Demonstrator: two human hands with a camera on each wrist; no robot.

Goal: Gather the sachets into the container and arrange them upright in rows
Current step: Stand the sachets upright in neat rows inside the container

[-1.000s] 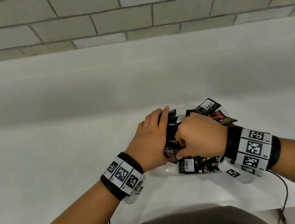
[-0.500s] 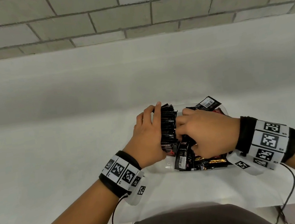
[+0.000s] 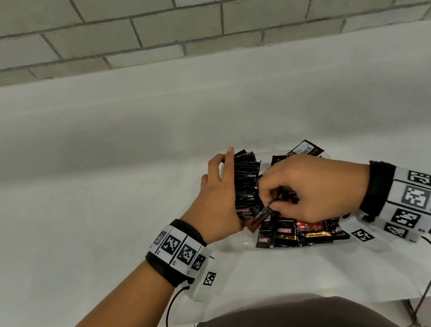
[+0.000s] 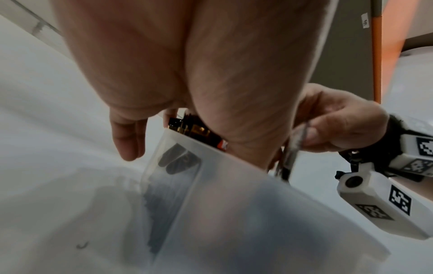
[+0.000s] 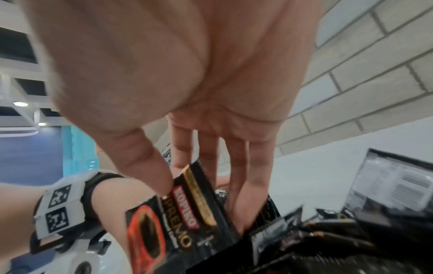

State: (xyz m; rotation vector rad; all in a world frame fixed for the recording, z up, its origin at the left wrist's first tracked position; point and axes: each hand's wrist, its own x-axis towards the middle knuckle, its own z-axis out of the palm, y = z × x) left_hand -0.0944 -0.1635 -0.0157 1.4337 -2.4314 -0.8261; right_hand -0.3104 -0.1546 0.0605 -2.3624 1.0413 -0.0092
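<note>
Bare forearms, no sleeves. Each wrist wears a black band wrapped with white blocks printed with square black-and-white markers; the left wristband is the same. A white camera housing with a round dark lens hangs beneath each wrist, a thin black cable trailing off. Dark brown top at the waist

Soft, even light falls on the pale tabletop with only faint shadows under the wrists, while the brick wall bows at the wide-angle edges and both wrist views show blurred, out-of-focus palms up close.
</note>
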